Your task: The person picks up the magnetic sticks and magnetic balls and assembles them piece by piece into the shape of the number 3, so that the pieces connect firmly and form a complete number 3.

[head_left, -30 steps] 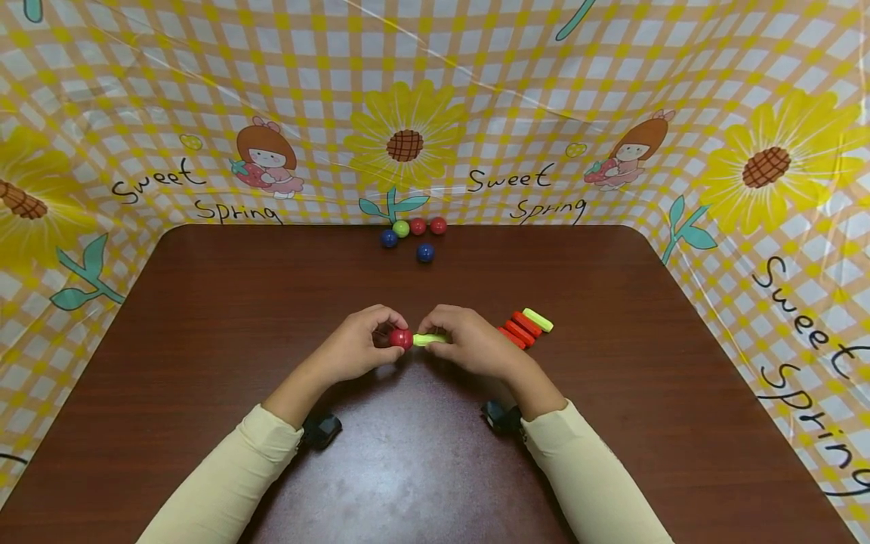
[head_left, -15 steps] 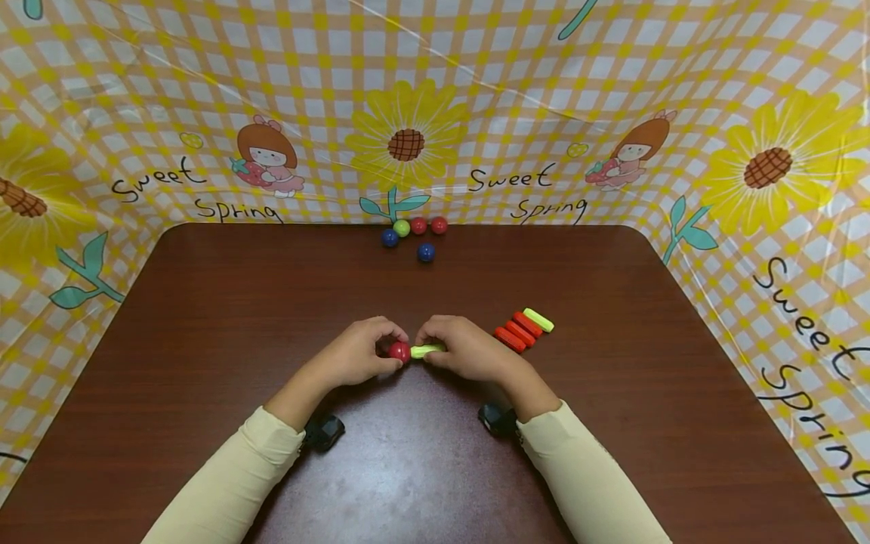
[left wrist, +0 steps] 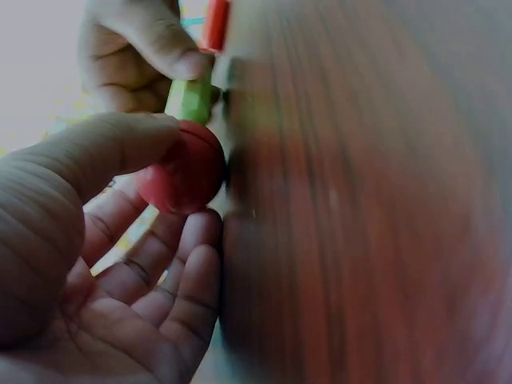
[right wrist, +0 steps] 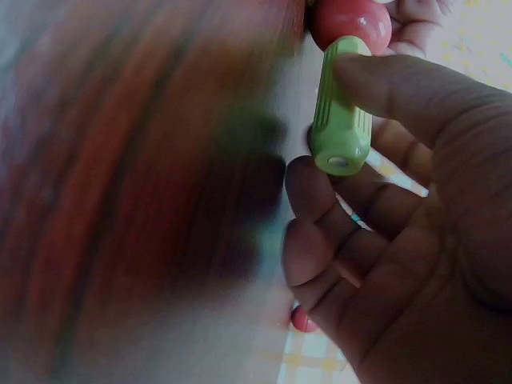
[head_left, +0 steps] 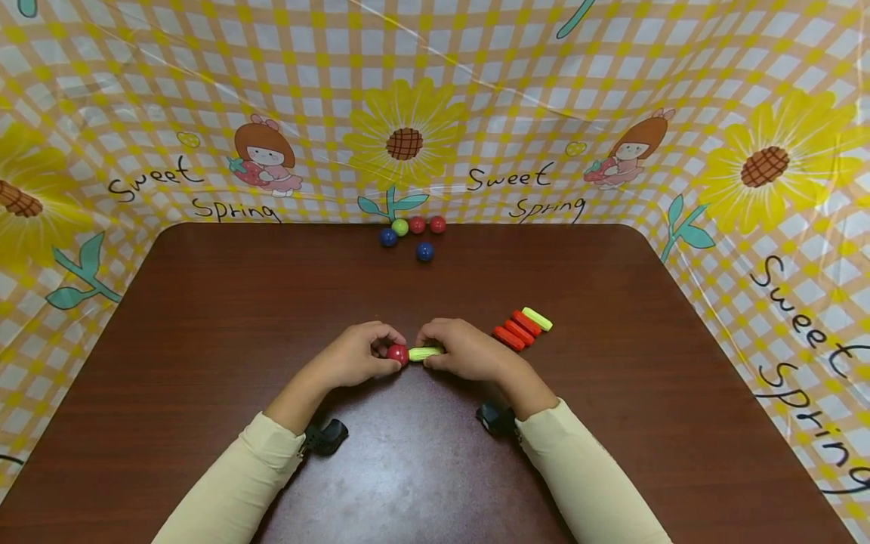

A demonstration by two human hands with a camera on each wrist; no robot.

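Note:
In front of me on the brown table, my left hand (head_left: pixel 355 355) pinches a glossy red ball (head_left: pixel 397 355) between thumb and fingers. My right hand (head_left: pixel 469 351) pinches a short, ribbed yellow-green toy rod (head_left: pixel 423 353) from the right side. Ball and rod meet end on, in one line. The right wrist view shows a small silvery disc in the near end of the rod (right wrist: pixel 339 152), with my thumb lying along its side. In the left wrist view the ball (left wrist: pixel 188 172) sits low, right at the tabletop, and its left side is partly covered by my thumb.
Right of my right hand lie several red rods (head_left: pixel 522 331) side by side, with another yellow-green rod (head_left: pixel 537 319) at the end of the row. Along the table's back edge rest two red balls (head_left: pixel 437 224), a green ball (head_left: pixel 400 227) and two blue balls (head_left: pixel 424 251). A checked cloth (head_left: pixel 313 91) hangs behind.
Both hands have moved a little nearer to me with the ball and the rod, mostly in the first half second. The grips stay the same.

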